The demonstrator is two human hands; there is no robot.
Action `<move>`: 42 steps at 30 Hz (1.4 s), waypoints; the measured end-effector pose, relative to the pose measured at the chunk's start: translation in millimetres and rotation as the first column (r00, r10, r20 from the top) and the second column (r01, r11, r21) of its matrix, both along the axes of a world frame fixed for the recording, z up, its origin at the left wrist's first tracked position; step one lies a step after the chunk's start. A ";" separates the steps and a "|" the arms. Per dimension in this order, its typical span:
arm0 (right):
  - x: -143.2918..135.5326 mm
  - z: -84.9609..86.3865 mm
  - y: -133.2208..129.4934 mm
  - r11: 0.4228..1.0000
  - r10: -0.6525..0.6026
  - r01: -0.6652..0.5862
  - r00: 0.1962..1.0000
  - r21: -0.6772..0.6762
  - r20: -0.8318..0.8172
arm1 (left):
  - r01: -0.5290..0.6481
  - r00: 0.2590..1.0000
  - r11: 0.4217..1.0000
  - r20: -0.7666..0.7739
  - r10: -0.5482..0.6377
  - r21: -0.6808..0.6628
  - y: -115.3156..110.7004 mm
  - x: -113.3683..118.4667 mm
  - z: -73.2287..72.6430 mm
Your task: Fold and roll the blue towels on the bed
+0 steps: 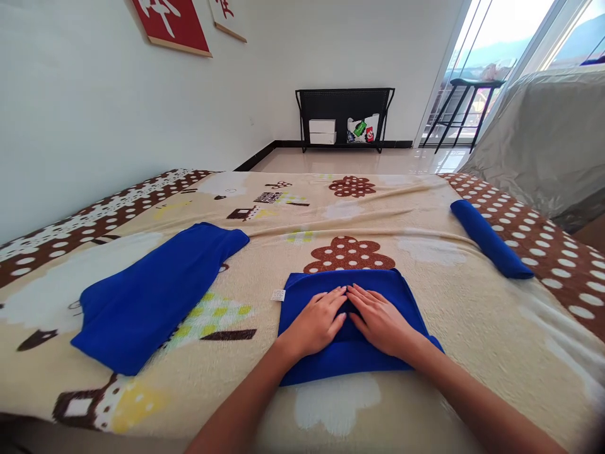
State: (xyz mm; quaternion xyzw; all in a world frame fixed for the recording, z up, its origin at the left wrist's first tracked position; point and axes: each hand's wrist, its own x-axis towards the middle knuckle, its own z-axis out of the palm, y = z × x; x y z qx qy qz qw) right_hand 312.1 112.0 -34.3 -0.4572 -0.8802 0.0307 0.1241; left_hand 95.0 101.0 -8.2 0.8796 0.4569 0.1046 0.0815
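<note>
A blue towel (378, 359), folded into a rough rectangle, lies in front of me with a white tag (278, 294) sticking out at its left edge. My left hand (319, 321) rests flat on the middle of it, fingers stretched out. Beside it, my right hand (378, 318) also lies flat on the cloth, and the fingertips of both hands nearly meet. To the left a second blue cloth (155, 296) is spread in a long strip. A rolled blue cloth (491, 239) lies at the right.
Everything lies on a bed with a patterned beige blanket (265, 258) edged in brown with white dots. Past its far edge, a black rack (347, 101) holds white boxes (322, 131) against the wall. A grey-covered bulky piece (558, 120) and a black stool (467, 94) stand at right.
</note>
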 end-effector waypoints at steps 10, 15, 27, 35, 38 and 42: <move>71.7 -14.6 24.7 0.909 -0.410 0.415 0.907 0.044 -0.101 | -0.469 0.882 0.877 0.106 0.459 0.100 11.5 -68.0 -16.0; 79.6 -14.9 70.6 0.883 -0.464 0.470 0.869 -0.012 -0.171 | -0.497 0.862 0.866 0.148 0.484 0.059 54.9 -69.3 -14.1; 90.9 -46.2 94.3 0.884 -0.451 0.467 0.838 -0.025 -0.308 | -0.562 0.803 0.827 0.232 0.549 -0.011 80.2 -84.3 -32.9; 93.2 -40.1 89.6 0.839 -0.504 0.544 0.800 0.038 -0.325 | -0.626 0.769 0.775 0.237 0.593 0.091 73.8 -80.4 -36.7; 95.8 -22.8 82.0 0.819 -0.516 0.569 0.786 0.074 -0.341 | -0.636 0.765 0.759 0.246 0.595 0.138 66.9 -81.8 -23.0; 68.0 4.6 66.0 0.936 -0.293 0.336 0.909 0.105 -0.296 | -0.382 0.919 0.902 0.182 0.350 0.198 56.0 -57.5 1.6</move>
